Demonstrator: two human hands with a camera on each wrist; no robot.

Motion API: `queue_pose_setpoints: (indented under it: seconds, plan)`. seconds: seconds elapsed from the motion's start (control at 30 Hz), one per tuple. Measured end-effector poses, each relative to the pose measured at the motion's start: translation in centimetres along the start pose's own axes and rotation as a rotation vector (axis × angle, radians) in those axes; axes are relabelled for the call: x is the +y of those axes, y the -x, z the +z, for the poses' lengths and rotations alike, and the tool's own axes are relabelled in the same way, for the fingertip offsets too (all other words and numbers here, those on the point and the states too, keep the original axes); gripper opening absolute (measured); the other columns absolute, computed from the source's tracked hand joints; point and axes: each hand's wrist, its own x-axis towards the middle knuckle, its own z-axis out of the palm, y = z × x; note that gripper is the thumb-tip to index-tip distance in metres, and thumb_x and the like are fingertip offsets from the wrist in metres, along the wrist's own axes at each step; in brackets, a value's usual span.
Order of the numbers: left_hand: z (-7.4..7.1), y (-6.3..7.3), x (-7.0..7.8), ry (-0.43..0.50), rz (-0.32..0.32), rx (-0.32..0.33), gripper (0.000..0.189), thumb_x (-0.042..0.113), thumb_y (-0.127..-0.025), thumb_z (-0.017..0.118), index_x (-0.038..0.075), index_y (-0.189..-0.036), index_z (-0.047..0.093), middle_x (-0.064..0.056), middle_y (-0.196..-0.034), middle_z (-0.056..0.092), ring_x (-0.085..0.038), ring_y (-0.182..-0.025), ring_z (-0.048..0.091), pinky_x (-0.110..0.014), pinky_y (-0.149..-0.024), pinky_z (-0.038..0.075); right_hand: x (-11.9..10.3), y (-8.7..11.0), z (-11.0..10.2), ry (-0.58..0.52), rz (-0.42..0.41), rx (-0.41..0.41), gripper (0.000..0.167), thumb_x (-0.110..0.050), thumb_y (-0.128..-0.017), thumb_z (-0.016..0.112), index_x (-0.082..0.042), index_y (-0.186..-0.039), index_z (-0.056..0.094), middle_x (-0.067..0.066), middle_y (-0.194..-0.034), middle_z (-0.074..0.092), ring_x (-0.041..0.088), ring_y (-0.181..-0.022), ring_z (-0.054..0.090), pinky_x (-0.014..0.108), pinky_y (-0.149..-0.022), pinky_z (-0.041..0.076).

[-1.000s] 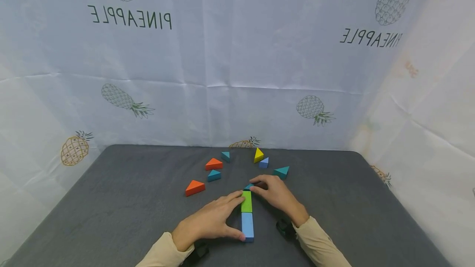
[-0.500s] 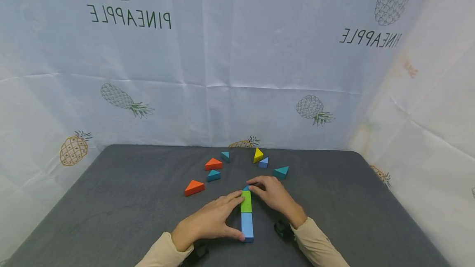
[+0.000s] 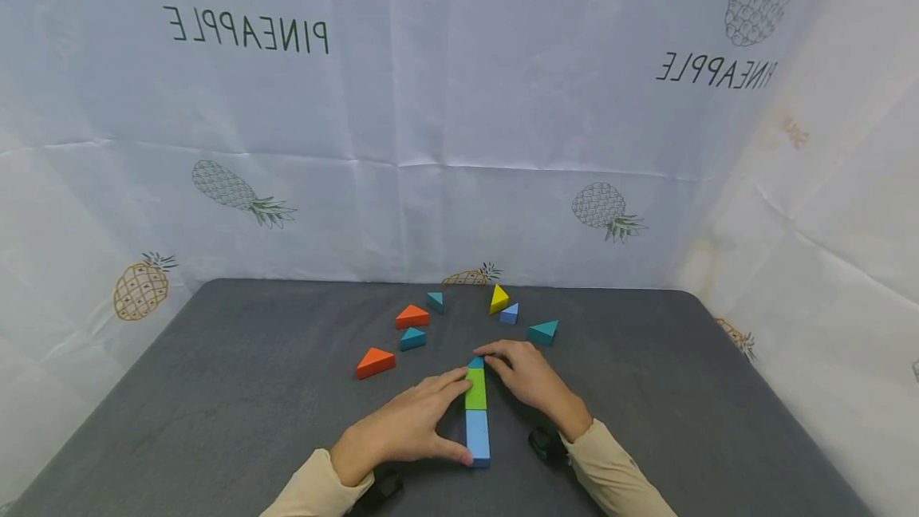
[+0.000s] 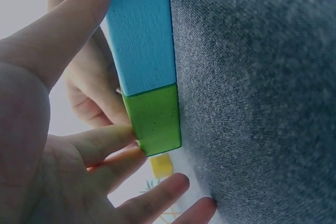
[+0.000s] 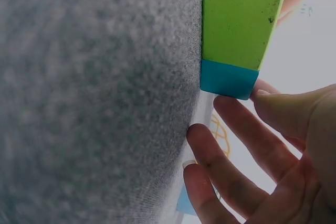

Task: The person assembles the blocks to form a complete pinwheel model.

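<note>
A blue rectangular block (image 3: 477,433) and a green block (image 3: 476,391) lie end to end on the dark grey table. Against the far end of the green one sits a small teal triangular block (image 3: 476,362). My left hand (image 3: 405,425) stretches along the row's left side, thumb at the blue block's near end, index and middle fingertips touching the green block. With thumb and index finger my right hand (image 3: 531,380) pinches the teal triangular block. Close up, the right wrist view shows its teal face (image 5: 228,80) flush with the green block; the other right fingers spread beyond it.
Left beyond the row lie two orange triangular blocks (image 3: 376,363) and two teal ones (image 3: 412,339). To the right are a yellow triangle (image 3: 498,300), a small blue triangle (image 3: 510,313) and a larger teal triangle (image 3: 542,333). A pineapple-print cloth (image 3: 488,102) hangs behind the table.
My right hand has slid slightly left, bringing the teal triangular block into line with the green block's far end. My left hand has kept its place on the row.
</note>
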Motion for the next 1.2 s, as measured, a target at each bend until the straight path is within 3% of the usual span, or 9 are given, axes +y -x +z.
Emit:
queue_pose_setpoints:
  seconds: [1.2]
  plan:
    - [0.02,-0.16,-0.38,0.027,0.016,0.009,0.096,0.066,-0.076,0.074,0.016,-0.151,0.041,-0.002,-0.164,0.027,-0.028,-0.146,0.033,-0.058,-0.111,0.037,0.17,0.02,-0.36,-0.013,-0.016,-0.050,0.028,-0.005,-0.100,0.055,-0.008,-0.125,0.068,0.009,-0.125,0.069,0.027,-0.118,0.064,0.047,-0.098,0.052]
